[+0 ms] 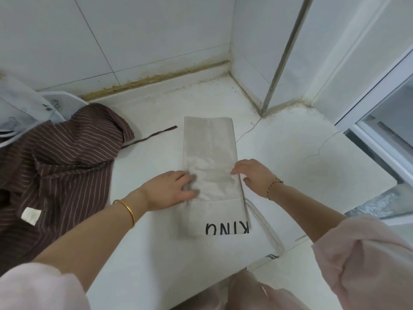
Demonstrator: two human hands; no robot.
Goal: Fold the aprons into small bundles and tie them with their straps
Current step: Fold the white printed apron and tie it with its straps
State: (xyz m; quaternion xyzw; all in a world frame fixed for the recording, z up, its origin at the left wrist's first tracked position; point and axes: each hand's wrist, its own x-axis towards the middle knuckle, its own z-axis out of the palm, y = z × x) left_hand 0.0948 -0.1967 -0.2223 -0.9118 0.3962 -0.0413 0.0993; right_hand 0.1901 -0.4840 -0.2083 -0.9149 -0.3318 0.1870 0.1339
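Left fingers spread flat, blurred, pressing left edge of beige cloth apron. Left hand grips nothing. Right fingers loosely curved, tips at apron's right edge, right hand also holding nothing.

Apron lies as long narrow strip on white worktop, lettered end nearest.

Likely step: flattening strip before folding it shorter. Advice:
- smooth outward from centre
- keep long edges aligned
- leave pale strap free at right for tying

Brown striped apron heaped at left, untouched.
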